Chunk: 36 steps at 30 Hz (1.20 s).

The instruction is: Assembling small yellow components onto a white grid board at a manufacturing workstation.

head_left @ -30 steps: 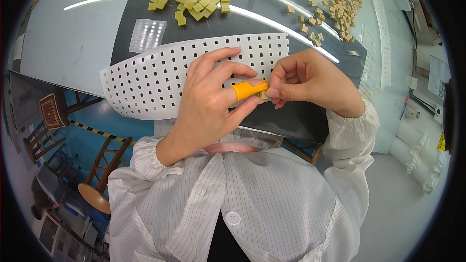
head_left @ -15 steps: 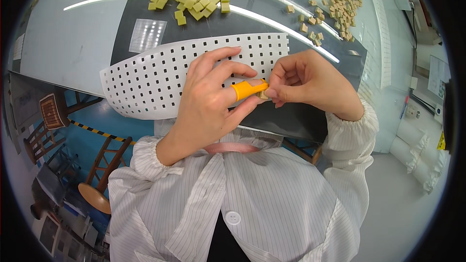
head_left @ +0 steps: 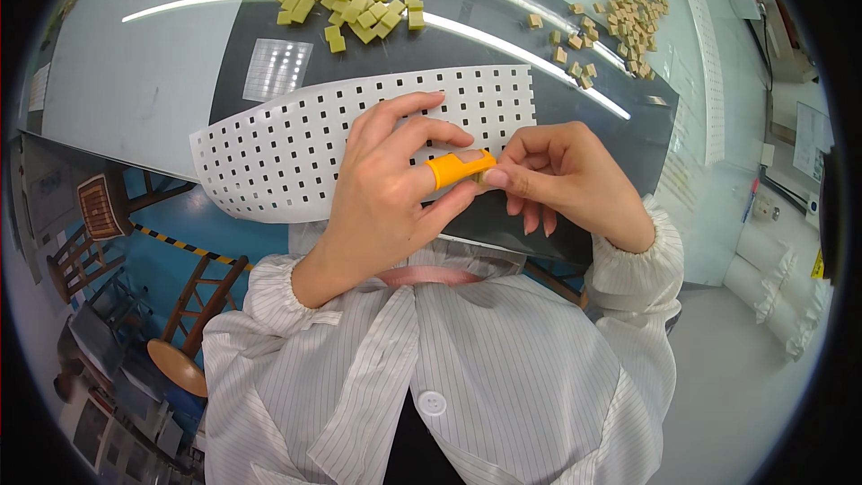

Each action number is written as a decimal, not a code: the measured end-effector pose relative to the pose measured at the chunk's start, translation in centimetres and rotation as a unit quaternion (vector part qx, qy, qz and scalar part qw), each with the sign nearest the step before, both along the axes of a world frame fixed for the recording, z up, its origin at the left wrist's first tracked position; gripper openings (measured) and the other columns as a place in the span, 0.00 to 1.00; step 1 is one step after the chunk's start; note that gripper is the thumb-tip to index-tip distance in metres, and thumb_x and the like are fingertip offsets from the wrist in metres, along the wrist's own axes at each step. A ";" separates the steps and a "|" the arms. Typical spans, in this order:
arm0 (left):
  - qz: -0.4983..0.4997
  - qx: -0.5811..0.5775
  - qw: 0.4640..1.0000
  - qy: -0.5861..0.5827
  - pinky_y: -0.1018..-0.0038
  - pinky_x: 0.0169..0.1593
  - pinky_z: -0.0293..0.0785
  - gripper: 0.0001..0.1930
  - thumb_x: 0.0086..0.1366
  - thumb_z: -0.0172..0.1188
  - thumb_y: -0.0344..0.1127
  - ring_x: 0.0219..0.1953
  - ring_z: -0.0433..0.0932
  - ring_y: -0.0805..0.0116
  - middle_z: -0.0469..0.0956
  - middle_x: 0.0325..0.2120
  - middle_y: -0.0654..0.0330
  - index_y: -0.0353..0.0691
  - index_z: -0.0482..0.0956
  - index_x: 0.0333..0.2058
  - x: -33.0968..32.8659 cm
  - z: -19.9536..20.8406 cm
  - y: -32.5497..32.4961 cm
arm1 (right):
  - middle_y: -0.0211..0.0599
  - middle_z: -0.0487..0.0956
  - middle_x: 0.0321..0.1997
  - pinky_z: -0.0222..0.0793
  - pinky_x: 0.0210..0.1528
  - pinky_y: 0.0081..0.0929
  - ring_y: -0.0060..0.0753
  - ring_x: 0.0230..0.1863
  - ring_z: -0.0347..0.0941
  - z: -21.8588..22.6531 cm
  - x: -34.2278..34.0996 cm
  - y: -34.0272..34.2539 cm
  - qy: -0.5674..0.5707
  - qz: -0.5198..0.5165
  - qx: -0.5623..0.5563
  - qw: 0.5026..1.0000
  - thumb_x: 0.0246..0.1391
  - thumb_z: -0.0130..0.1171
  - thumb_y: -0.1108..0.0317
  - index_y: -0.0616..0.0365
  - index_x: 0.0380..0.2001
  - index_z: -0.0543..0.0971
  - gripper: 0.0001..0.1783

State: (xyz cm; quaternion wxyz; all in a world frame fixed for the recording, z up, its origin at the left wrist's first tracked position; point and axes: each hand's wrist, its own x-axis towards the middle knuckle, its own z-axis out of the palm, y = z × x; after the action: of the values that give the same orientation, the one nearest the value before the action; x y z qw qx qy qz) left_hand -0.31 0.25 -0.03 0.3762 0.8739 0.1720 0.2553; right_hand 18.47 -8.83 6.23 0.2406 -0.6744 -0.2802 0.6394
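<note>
My left hand (head_left: 382, 175) is over the right part of a white sheet (head_left: 285, 158) with rows of small dark square holes. An orange-yellow sleeve (head_left: 449, 170) wraps its index finger. Between that finger and the thumb I pinch a small tan block (head_left: 481, 179), mostly hidden now. Thumb and index finger of my right hand (head_left: 575, 171) close at the block's right side, touching it; whether they also hold something thin, I cannot make out. The other right fingers hang loosely curled.
A heap of olive-green square blocks (head_left: 355, 0) lies at the table's far side. Many small tan blocks (head_left: 624, 4) spread at the far right, near a long pale strip (head_left: 709, 81). Wooden stools (head_left: 184, 364) stand at the lower left, beyond the table edge.
My right hand has dropped slightly toward me, its wrist bending and its lower fingers uncurling. The block is more covered by my fingertips. My left hand is almost still.
</note>
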 end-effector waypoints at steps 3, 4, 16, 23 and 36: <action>0.006 0.008 1.000 -0.002 0.60 0.56 0.66 0.13 0.45 0.72 0.30 0.55 0.72 0.54 0.80 0.39 0.65 0.42 0.86 0.34 0.1 0.0 0.0 | 0.27 0.76 0.18 0.62 0.14 0.14 0.14 0.16 0.70 -0.2 -0.6 0.2 -0.019 0.010 -0.010 1.000 0.61 0.61 0.61 0.62 0.28 0.77 0.14; 0.009 0.015 1.000 -0.004 0.60 0.56 0.66 0.14 0.45 0.72 0.30 0.55 0.72 0.54 0.80 0.39 0.65 0.42 0.86 0.34 0.2 0.1 0.1 | 0.27 0.76 0.19 0.61 0.14 0.14 0.13 0.16 0.70 0.1 -0.7 0.2 -0.035 0.009 0.001 0.999 0.61 0.60 0.61 0.62 0.28 0.77 0.14; 0.020 0.024 0.999 -0.014 0.60 0.56 0.66 0.13 0.43 0.73 0.29 0.54 0.72 0.54 0.80 0.39 0.64 0.40 0.86 0.32 0.0 0.4 -0.5 | 0.30 0.78 0.24 0.69 0.19 0.14 0.16 0.20 0.74 -0.1 1.0 -1.1 0.006 -0.050 0.173 0.984 0.64 0.55 0.67 0.63 0.33 0.75 0.09; 0.025 0.025 0.999 -0.011 0.60 0.57 0.66 0.14 0.44 0.74 0.30 0.55 0.71 0.54 0.80 0.40 0.64 0.40 0.86 0.33 0.2 0.3 -0.9 | 0.31 0.76 0.23 0.66 0.16 0.14 0.18 0.17 0.72 -2.2 4.0 -1.2 -0.110 -0.237 0.262 0.929 0.66 0.52 0.66 0.62 0.36 0.75 0.09; 0.044 0.063 0.997 -0.025 0.59 0.57 0.66 0.11 0.46 0.72 0.29 0.55 0.71 0.54 0.80 0.38 0.64 0.38 0.85 0.31 0.5 0.2 -0.9 | 0.30 0.76 0.24 0.63 0.22 0.17 0.16 0.21 0.68 -3.4 6.7 -0.3 -0.492 -0.265 0.345 0.755 0.61 0.59 0.70 0.63 0.45 0.76 0.11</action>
State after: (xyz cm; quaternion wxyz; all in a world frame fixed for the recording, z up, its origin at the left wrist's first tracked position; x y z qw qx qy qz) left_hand 0.18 -0.64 0.14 0.3128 0.8808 0.1844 0.3038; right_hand 25.14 -9.10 2.85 0.4455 -0.8145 -0.3716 -0.0091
